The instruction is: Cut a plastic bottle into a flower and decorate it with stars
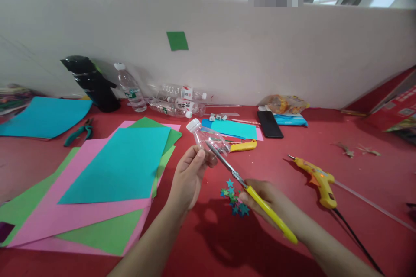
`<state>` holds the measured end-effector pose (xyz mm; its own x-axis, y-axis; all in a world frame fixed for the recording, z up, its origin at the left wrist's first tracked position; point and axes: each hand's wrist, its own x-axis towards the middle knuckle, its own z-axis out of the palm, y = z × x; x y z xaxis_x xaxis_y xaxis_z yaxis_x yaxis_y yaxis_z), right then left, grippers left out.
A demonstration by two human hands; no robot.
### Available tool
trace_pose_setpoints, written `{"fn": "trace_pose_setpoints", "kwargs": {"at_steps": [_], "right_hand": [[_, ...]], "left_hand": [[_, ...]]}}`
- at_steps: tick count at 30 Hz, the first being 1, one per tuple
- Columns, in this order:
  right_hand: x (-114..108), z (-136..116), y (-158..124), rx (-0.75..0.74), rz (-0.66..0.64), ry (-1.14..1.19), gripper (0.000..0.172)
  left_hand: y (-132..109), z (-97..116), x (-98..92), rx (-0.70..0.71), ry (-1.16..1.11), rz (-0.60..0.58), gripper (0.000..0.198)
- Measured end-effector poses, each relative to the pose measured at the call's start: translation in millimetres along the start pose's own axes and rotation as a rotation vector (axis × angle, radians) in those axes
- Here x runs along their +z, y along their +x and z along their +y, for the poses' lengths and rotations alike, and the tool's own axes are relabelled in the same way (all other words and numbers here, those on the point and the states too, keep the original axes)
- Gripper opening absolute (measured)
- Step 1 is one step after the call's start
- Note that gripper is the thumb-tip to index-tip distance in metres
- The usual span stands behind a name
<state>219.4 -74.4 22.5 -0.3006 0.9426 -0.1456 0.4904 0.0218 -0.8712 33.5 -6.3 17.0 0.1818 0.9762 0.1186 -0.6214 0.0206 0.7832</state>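
Between finger and thumb, my left hand (190, 175) grips the cut top of a clear plastic bottle (212, 138), its white cap pointing up and left. My right hand (266, 201) is closed on yellow-handled scissors (269, 214), whose metal blades reach the bottle's plastic wall. Exactly how the blade tips meet the plastic is hard to make out. Below the hands lies a small pile of blue, green and pink paper stars (234, 199). Just behind the bottle piece rests a yellow utility knife (243, 146).
Coloured paper sheets (120, 169) cover the left side, with pliers (79, 132) behind them. A yellow glue gun (316, 179) lies right, its cord running forward. Along the white partition stand a black flask (94, 84) and a water bottle (130, 88); a phone (270, 124) lies farther right.
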Motion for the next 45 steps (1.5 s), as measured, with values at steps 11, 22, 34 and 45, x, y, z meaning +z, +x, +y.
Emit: {"fn": "trace_pose_setpoints", "kwargs": {"at_steps": [11,22,34,45], "right_hand": [[0.2,-5.1,-1.8,-0.01,-0.025,0.111,0.042],[3.2,-4.6,-2.5,0.032,0.032,0.016,0.043],[-3.1,-7.0,-4.7,0.086,-0.076,0.161,0.044],[-6.4,-5.4,-2.2,-0.003,-0.022,0.004,0.051]], "left_hand": [[-1.9,-3.0,-3.3,0.005,0.104,-0.075,0.011],[-2.3,-2.6,-0.7,0.013,0.126,-0.052,0.013],[-5.2,-2.9,2.0,-0.071,0.061,-0.061,0.014],[-5.0,-2.6,2.2,-0.092,0.106,-0.078,0.017]]}}
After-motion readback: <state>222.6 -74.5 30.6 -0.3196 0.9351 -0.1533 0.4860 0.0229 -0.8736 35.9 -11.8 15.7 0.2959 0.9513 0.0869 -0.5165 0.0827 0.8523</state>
